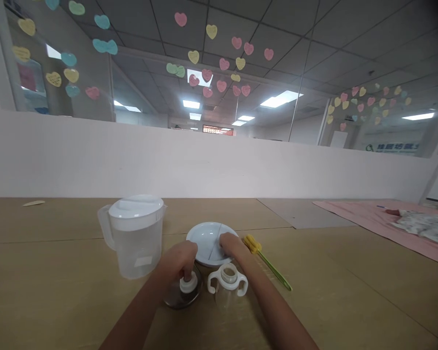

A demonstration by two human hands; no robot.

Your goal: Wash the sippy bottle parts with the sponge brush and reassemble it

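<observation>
My left hand [178,260] is closed around the white knob of a glass pot lid [182,293] that lies on the wooden table. My right hand [231,245] rests on the near rim of a white plate [204,236], fingers curled over something thin that lies across the plate; I cannot make out what it is. Just in front of that hand stands a clear baby bottle with a white two-handled collar [228,282], open at the top. A clear plastic pitcher with a white lid [136,233] stands to the left of the lid.
A yellow-headed bottle brush with a green handle [268,262] lies to the right of the plate. A pink cloth [368,221] with a patterned fabric bundle [427,226] covers the table's far right. A white partition wall [204,160] runs behind the table.
</observation>
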